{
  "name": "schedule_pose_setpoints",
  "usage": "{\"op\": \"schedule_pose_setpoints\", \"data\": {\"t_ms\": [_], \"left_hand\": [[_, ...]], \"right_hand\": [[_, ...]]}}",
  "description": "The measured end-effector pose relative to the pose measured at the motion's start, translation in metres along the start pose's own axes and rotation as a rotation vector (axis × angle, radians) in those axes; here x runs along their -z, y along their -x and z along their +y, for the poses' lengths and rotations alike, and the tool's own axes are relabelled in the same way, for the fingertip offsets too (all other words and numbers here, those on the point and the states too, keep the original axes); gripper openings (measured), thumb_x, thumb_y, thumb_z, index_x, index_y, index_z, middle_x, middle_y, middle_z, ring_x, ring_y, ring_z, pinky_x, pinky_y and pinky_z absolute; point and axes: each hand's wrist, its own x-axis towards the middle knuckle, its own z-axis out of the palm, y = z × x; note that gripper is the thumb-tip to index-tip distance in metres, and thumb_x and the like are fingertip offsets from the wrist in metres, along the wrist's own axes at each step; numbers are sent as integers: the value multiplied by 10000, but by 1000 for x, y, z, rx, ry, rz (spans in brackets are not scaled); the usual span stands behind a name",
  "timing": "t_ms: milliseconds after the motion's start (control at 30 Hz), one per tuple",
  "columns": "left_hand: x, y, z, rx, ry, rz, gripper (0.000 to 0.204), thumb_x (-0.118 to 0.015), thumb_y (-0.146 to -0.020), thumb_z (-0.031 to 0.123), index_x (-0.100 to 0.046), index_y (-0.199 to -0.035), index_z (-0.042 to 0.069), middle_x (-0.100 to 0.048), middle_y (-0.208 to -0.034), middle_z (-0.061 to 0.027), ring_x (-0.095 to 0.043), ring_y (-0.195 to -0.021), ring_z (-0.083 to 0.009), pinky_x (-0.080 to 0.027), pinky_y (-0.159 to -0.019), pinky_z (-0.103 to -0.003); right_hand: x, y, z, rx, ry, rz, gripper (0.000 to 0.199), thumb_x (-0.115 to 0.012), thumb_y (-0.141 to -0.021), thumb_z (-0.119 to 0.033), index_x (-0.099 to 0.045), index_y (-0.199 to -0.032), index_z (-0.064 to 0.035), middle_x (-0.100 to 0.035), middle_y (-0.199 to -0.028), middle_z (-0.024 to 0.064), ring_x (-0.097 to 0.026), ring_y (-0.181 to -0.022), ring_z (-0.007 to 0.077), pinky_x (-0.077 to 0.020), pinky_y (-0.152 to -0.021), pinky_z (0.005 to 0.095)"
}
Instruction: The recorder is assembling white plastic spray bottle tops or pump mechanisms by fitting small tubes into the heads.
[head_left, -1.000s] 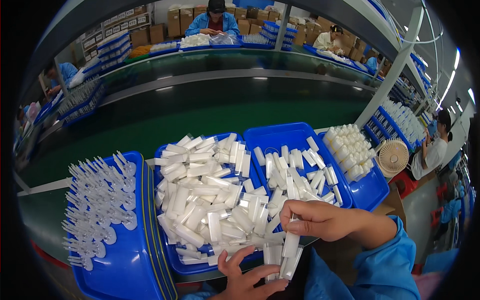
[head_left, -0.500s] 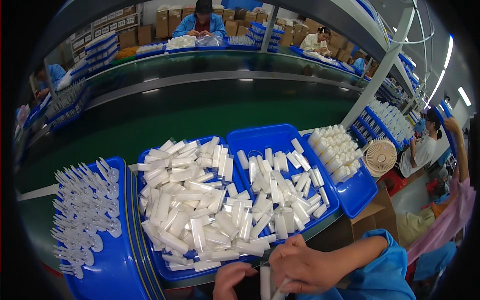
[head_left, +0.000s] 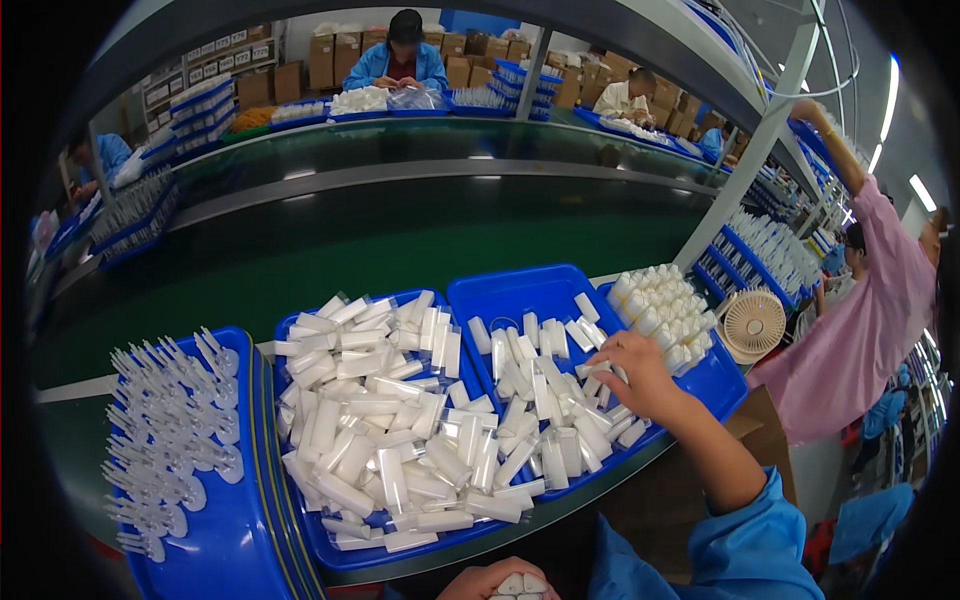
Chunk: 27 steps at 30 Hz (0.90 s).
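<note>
At the lower edge my left hand [head_left: 468, 584] is closed around a bundle of several white tubes [head_left: 520, 585], their ends facing up. My right hand [head_left: 640, 372] reaches over the middle blue tray [head_left: 515, 285], its fingers pinched on a white tube [head_left: 606, 371]. Loose white tubes [head_left: 545, 385] lie in a heap across that tray. Left of it, another blue tray [head_left: 335, 560] is piled with white pieces in clear sleeves [head_left: 395, 480].
At far left, clear-white parts with thin stems [head_left: 165, 430] stand on stacked blue trays [head_left: 235, 520]. Banded bundles of white tubes [head_left: 660, 310] fill a right-hand tray, beside a beige fan [head_left: 752, 325]. A pink-sleeved person [head_left: 850, 310] reaches up at right. A green conveyor [head_left: 380, 235] runs behind.
My right hand has left the bottom edge, where it was beside my left hand, and moved up to the middle tray. The pink-sleeved person has come closer, arm raised.
</note>
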Motion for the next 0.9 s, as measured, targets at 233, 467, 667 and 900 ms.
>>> {"op": "schedule_pose_setpoints", "data": {"t_ms": [233,467,667,900], "left_hand": [[2,-3,6,-31,-153,100,251,-739,-664,61,-553,-831,46,-533,-705,-40,-507,-616,-143,-419,-598,-261],[1,4,-21,-22,-412,403,231,-728,-679,52,-536,-808,51,-544,-689,-22,-498,-616,-112,-420,-583,-253],[2,-5,-7,-85,-202,514,173,-672,-691,-20,-536,-785,33,-578,-771,-59,-527,-686,-111,-429,-631,-250],[3,-17,4,-266,-224,550,145,-614,-722,-57,-521,-807,16,-586,-865,-99,-558,-724,-114,-450,-664,-241]], "right_hand": [[-35,-23,15,29,209,-222,127,-677,-682,-150,-632,-800,-157,-528,-932,21,-455,-977,226,-280,-790,409],[-20,-35,15,34,146,-85,58,-654,-689,-124,-599,-705,-133,-574,-865,21,-493,-949,220,-287,-793,405],[17,-47,-27,-123,-386,-101,101,-681,-723,-109,-598,-714,-52,-618,-690,51,-592,-669,203,-420,-703,326],[21,-43,-95,102,-367,-155,115,-730,-686,-176,-632,-687,-117,-619,-677,-28,-581,-715,125,-310,-770,303]]}}
